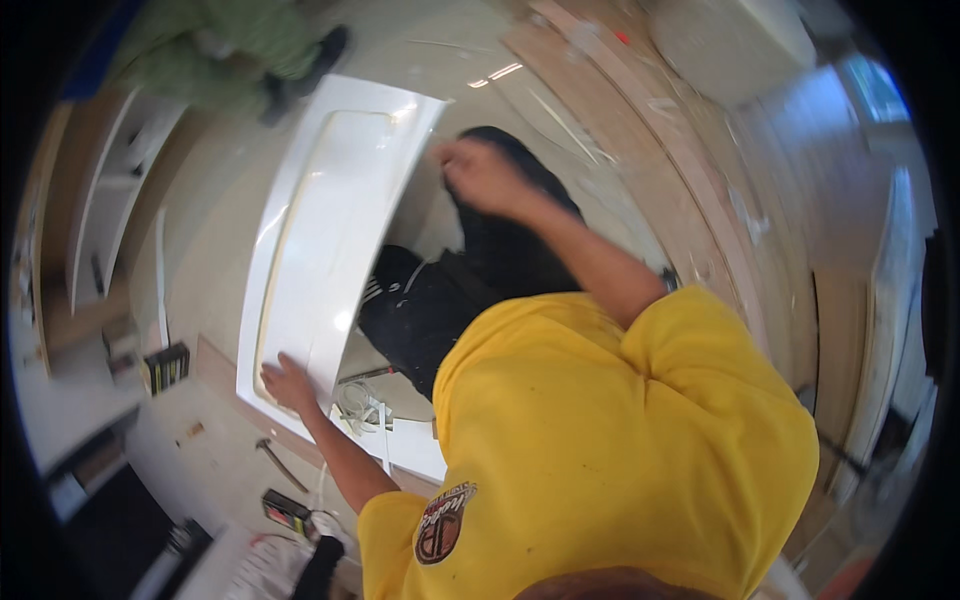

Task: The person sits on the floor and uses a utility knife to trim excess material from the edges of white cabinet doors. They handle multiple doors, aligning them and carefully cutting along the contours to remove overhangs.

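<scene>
A long white panel lies in front of me, slanting from lower left to upper right. A thin yellowish line traces a rounded rectangle on its face. My left hand rests on the panel's near end, fingers stretched out against the surface and the yellowish line. My right hand is raised beside the far right edge of the panel, above my dark-trousered leg. Its fingers look curled but are smeared by motion, so whether they hold anything is unclear.
A coil of pale cord lies beside the panel's near end. A hammer and a dark box are on the floor nearby. Long wooden boards run along the right. Another person's legs show at the far left.
</scene>
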A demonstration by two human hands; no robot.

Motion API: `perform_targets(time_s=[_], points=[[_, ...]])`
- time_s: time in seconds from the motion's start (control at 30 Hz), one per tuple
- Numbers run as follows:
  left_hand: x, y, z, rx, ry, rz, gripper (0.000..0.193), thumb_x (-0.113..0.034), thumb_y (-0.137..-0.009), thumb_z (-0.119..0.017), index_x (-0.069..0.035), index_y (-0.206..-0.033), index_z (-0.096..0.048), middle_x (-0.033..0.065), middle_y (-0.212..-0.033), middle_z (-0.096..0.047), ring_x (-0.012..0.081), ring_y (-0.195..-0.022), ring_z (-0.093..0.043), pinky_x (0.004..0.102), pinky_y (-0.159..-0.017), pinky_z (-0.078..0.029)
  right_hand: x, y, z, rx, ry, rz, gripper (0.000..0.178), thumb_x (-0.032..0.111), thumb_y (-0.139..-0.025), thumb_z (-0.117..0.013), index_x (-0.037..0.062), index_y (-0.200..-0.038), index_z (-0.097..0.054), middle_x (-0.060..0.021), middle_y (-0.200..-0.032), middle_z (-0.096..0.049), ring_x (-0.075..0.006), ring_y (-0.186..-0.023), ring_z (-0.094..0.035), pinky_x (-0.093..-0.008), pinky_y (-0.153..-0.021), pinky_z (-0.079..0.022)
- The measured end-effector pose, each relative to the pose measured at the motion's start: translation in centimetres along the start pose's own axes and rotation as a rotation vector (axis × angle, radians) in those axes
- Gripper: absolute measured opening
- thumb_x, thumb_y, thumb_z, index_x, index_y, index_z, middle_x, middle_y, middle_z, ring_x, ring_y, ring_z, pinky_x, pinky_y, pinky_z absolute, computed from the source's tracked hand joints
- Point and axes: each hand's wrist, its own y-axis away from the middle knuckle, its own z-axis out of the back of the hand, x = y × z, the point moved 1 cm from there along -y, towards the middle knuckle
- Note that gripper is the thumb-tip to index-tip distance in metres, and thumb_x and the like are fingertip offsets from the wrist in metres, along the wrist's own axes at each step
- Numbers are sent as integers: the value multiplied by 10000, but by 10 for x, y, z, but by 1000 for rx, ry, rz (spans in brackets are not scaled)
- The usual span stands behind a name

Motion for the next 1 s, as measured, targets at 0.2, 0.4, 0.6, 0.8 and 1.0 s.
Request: perform_targets(time_s=[0.2,0.4,0.6,0.8,1.0], points=[[-75,41,5,5,211,-281,583,-417,-1037,-588,85,-1332,-622,289,-1414,-574,425,-1323,-540,467,-1147,-413,-210,214,254,-490,349,-1022,369,222,-896,-597,26,-1170,-748,-242,-1153,-730,-368,-1106,-702,-423,-957,-538],[-214,63,16,47,270,-734,472,-325,-1036,-629,64,-1301,-655,275,-1382,-603,413,-1293,-572,461,-1108,-448,-207,419,221,-368,479,-1292,341,274,-902,-605,-22,-980,-757,-269,-978,-731,-440,-981,-710,-482,-894,-552],[-314,59,-2,8,234,-954,554,-369,-971,-708,18,-1358,-623,276,-1434,-558,426,-1341,-519,512,-1121,-407,-179,446,148,-352,797,-1238,227,249,-869,-673,41,-944,-726,-235,-979,-705,-423,-964,-686,-514,-858,-550],[-324,67,-8,-67,118,-771,682,-560,-954,-645,-132,-1474,-536,177,-1512,-504,403,-1448,-396,657,-1124,-305,-188,408,130,505,972,-1182,330,330,-951,-614,23,-1034,-704,-214,-1081,-703,-381,-1059,-695,-494,-916,-557],[-323,73,-1,72,73,-710,863,-727,-919,-571,-161,-1558,-442,147,-1622,-386,393,-1534,-273,685,-1194,-189,-177,385,158,69,825,-1226,350,254,-843,-669,-31,-1046,-693,-274,-1123,-690,-437,-1086,-669,-519,-948,-528]])
